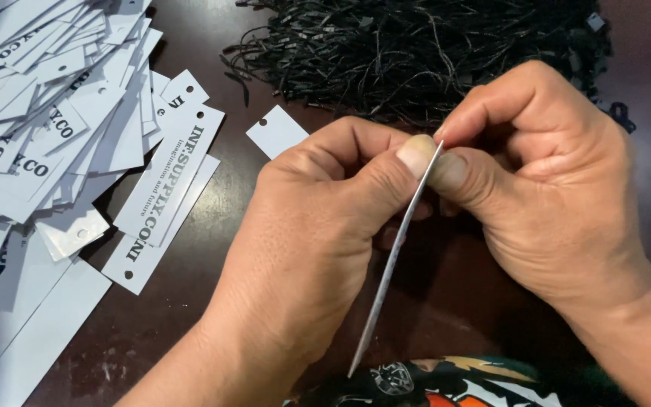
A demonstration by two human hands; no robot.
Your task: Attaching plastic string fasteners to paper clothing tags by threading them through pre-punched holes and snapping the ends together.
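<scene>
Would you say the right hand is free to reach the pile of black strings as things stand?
Probably not at once: the right hand and left hand pinch a white tag. The black strings lie just beyond, unobstructed.

Tag pinched edge-on between left hand and right hand: thin white card, smooth, slight sheen. Heap of tags at the table's left edge: same white card, matt, black print, punched holes. Bundle of strings at the far edge: black cord, fibrous, with small glossy plastic ends. Table: dark brown, smooth, scuffed, low gloss.
</scene>
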